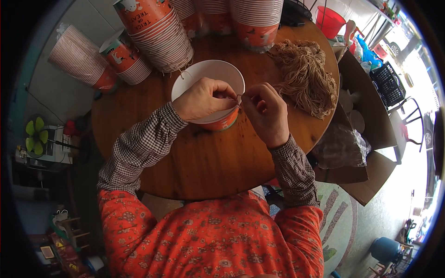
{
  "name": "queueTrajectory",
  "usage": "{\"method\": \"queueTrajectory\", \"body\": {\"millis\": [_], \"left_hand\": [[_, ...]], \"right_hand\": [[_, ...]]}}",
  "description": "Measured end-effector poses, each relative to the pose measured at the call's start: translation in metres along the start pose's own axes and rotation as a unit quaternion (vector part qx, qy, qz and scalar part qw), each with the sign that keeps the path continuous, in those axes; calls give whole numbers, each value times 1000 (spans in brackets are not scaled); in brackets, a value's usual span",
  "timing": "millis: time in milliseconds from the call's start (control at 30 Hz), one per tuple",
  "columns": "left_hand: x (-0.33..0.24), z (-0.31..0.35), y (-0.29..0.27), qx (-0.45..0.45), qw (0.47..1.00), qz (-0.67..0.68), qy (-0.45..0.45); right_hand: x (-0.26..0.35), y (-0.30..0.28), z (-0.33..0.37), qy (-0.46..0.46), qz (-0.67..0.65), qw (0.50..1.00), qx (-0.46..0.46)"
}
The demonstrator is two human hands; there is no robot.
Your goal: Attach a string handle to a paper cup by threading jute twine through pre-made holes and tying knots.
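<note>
A paper bucket (207,69), white inside and orange outside, rests on the round wooden table with its mouth facing up toward me. My left hand (206,98) reaches across its opening, thumb and fingers pinched at the right side of the rim. Facing it, my right hand (267,113) is closed in a pinch just outside that same rim. Between the fingertips shows a short bit of thin cord (239,98); the fingers hide most of it. Another bit of cord (185,73) pokes over the rim at the upper left.
Stacks of orange paper buckets (160,34) line the table's far side, some in clear plastic. A loose bundle of tan cord (306,69) lies at the right. Beyond the table (199,171) stand open cardboard boxes (371,102), a red bucket (330,22) and a green fan (36,135).
</note>
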State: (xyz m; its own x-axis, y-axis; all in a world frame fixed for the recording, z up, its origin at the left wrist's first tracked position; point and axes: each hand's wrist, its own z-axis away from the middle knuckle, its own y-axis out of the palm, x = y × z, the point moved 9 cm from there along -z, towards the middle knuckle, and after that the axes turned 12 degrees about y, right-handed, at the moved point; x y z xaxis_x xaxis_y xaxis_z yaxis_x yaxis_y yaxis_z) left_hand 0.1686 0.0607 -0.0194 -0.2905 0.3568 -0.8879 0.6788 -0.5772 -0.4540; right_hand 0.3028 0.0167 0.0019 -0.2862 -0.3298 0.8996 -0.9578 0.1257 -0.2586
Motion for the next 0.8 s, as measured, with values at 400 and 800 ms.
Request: {"method": "queueTrajectory", "body": {"millis": [400,800], "left_hand": [[11,3,-7,-40,995,78,-53],[20,10,-4,-67,986,134,-78]], "right_hand": [[4,0,1,-29,54,998,-13],[-4,21,22,-43,71,995,-59]]}}
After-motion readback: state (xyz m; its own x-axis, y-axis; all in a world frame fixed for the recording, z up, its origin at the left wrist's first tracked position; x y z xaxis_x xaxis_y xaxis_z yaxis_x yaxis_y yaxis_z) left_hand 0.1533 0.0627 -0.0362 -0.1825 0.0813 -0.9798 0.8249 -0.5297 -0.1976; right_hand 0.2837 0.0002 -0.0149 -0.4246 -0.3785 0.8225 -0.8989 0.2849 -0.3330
